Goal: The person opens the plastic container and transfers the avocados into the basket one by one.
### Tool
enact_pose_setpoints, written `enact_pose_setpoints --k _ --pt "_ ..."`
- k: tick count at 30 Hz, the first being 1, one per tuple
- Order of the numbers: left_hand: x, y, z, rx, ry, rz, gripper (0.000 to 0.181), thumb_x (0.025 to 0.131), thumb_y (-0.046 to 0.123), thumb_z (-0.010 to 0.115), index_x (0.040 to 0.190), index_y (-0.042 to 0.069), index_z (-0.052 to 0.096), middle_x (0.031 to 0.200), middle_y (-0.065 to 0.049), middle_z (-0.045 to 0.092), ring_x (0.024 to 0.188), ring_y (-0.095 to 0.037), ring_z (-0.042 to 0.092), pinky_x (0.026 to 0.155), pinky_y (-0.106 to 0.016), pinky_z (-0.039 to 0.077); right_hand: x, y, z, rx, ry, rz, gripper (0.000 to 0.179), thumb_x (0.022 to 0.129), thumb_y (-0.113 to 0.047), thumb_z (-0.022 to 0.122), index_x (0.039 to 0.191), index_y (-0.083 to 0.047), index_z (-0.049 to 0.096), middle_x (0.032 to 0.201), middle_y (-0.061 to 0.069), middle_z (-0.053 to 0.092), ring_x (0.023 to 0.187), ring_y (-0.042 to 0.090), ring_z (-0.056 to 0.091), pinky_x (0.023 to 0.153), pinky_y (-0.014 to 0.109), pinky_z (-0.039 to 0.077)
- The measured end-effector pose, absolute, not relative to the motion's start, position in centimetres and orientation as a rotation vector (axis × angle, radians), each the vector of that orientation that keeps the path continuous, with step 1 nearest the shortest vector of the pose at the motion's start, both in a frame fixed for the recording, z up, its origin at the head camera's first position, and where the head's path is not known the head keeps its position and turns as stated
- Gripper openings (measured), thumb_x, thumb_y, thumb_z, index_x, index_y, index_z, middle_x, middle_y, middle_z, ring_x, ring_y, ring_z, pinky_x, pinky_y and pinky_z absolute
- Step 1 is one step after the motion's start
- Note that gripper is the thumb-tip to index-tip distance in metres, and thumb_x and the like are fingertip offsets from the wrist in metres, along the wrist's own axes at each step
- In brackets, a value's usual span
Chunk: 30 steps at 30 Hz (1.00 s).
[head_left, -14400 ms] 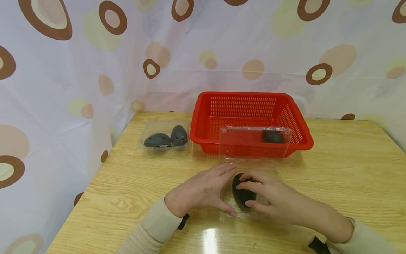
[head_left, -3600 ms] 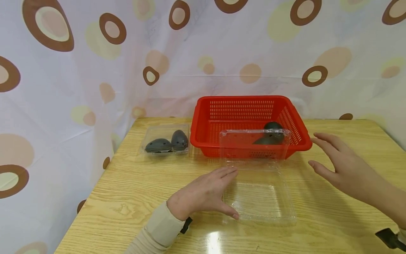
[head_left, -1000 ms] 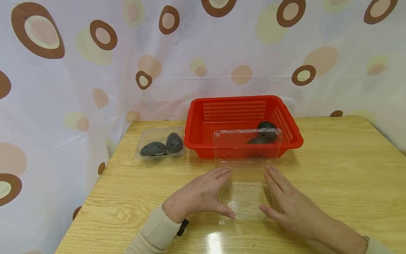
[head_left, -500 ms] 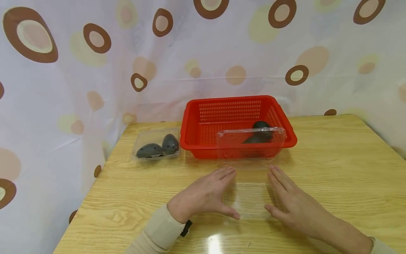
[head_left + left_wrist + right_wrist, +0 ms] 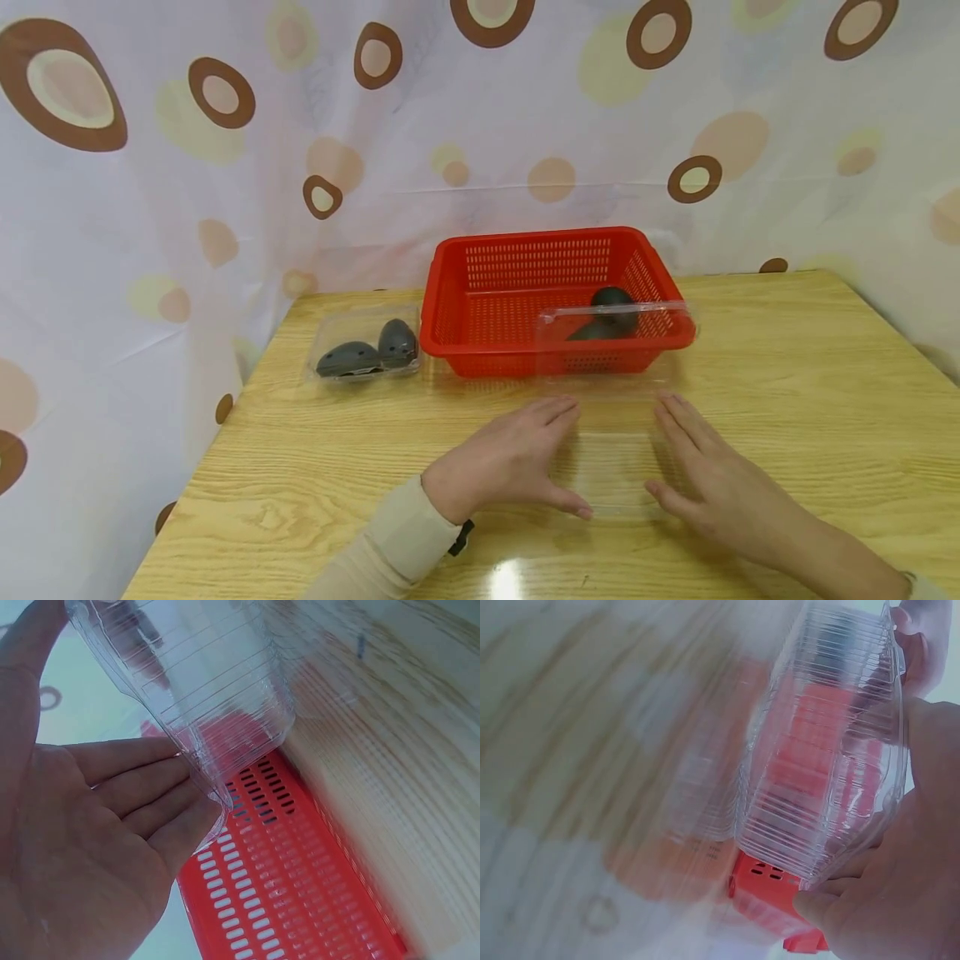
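Note:
An open clear plastic clamshell box (image 5: 611, 475) sits between my hands, its lid (image 5: 611, 387) raised in front of the basket. My left hand (image 5: 510, 462) is at its left side, fingers straight toward the far corner and thumb at the near one. In the left wrist view those fingertips touch the rim. My right hand (image 5: 720, 483) mirrors it on the right side, fingers straight along the edge, as the right wrist view also shows. Only bare bottom shows inside the box. Dark, egg-shaped, avocado-like fruit (image 5: 613, 304) lie in the red basket (image 5: 517, 364), partly behind the lid.
A second clear box (image 5: 330, 325), lid down, holds two dark egg-shaped fruit (image 5: 348, 358) and stands left of the basket. The wooden table (image 5: 300, 467) meets a patterned cloth (image 5: 480, 125) at the back and left.
The last dark fruit left the box for the basket, carried by my right hand, which then returned to the box's right side. Lately both hands and the box have slid right relative to the basket.

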<state>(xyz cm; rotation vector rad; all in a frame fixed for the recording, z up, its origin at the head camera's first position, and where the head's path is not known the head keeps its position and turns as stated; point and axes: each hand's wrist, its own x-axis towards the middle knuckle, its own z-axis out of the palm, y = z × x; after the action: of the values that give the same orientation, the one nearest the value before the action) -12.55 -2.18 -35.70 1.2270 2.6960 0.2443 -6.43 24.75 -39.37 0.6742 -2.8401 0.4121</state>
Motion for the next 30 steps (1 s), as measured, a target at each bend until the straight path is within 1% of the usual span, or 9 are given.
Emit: enact_pose_setpoints --k 5,11,18,21,23,26,30 --pt "-12.7 -1.4 -35.8 1.237 2.697 0.212 0.111 0.075 0.078 0.063 0.156 0.011 0.03 0.163 -0.002 0.028 0.15 -0.016 0.029 0.12 -0.03 0.033 -6.4 25.4 -39.7 0.667 -2.799 0.415 0.092 0.087 -0.032 0.076 0.155 0.004 0.024 0.163 0.021 0.022 0.152 0.029 0.02 0.11 0.001 -0.007" --pt "-12.8 -0.7 -35.7 1.253 2.678 0.204 0.111 0.075 0.079 0.062 0.157 0.011 0.029 0.163 0.0 0.028 0.151 -0.015 0.028 0.121 -0.029 0.031 -6.3 26.1 -39.9 0.641 -2.804 0.413 0.093 0.085 -0.027 0.077 0.154 0.005 0.024 0.163 0.02 0.02 0.153 0.029 0.017 0.109 0.001 -0.008" --pt "-12.9 0.6 -35.7 1.316 2.691 0.17 0.109 0.075 0.079 0.062 0.155 0.01 0.034 0.161 -0.001 0.033 0.148 -0.015 0.033 0.12 -0.027 0.032 -6.1 26.9 -39.9 0.543 -2.876 0.441 0.087 0.088 -0.026 0.074 0.151 0.009 0.027 0.162 0.024 0.021 0.152 0.034 0.017 0.106 0.003 -0.011" --pt "-13.0 1.2 -35.7 1.348 2.69 0.155 0.108 0.075 0.079 0.062 0.154 0.01 0.035 0.16 -0.001 0.035 0.148 -0.014 0.034 0.119 -0.026 0.031 -5.9 27.4 -40.0 0.512 -2.887 0.451 0.086 0.088 -0.025 0.074 0.151 0.011 0.027 0.162 0.024 0.02 0.152 0.035 0.016 0.107 0.005 -0.011" --pt "-13.0 1.7 -35.7 1.353 2.685 0.144 0.108 0.075 0.08 0.061 0.154 0.01 0.035 0.16 -0.001 0.034 0.148 -0.014 0.034 0.12 -0.026 0.031 -5.8 27.7 -40.1 0.496 -2.893 0.457 0.086 0.088 -0.025 0.074 0.151 0.011 0.026 0.162 0.025 0.019 0.152 0.036 0.016 0.111 0.009 -0.011" --pt "-13.1 2.3 -35.7 1.362 2.678 0.127 0.109 0.076 0.081 0.058 0.155 0.011 0.033 0.161 0.0 0.033 0.148 -0.013 0.032 0.12 -0.025 0.029 -5.7 28.3 -40.2 0.483 -2.888 0.457 0.087 0.088 -0.023 0.074 0.151 0.012 0.025 0.161 0.025 0.019 0.152 0.037 0.015 0.111 0.009 -0.011" --pt "-13.2 3.1 -35.7 1.382 2.673 0.107 0.11 0.076 0.082 0.056 0.155 0.011 0.031 0.162 0.0 0.031 0.149 -0.012 0.03 0.12 -0.024 0.029 -5.6 29.0 -40.4 0.491 -2.847 0.435 0.087 0.086 -0.019 0.075 0.15 0.013 0.026 0.161 0.025 0.019 0.153 0.034 0.013 0.105 0.003 -0.011"
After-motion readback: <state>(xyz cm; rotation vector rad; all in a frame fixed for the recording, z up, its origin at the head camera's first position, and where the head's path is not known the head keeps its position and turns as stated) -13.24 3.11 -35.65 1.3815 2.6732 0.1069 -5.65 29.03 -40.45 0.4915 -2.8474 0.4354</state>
